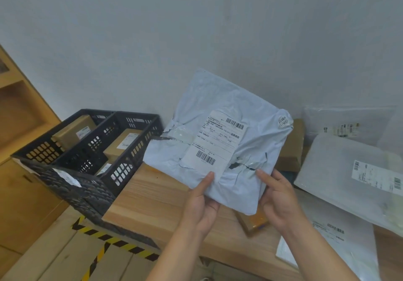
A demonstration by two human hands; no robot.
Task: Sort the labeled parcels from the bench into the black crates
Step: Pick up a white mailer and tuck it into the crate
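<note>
The left hand (201, 204) and right hand (277, 202) pinch the grey poly mailer (218, 145) by its lower edge above the surface (157, 202); held that low, it could flop over and slip before reaching the black crates (136, 115).

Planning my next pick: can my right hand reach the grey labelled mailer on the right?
Probably not yet: right hand and left hand both grip the white parcel, though the grey mailer lies uncovered.

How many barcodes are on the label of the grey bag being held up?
2. One barcode is at the label's upper right, the other at its lower left, above the left hand. The grey bag's back is hidden, so there may be more.
</note>
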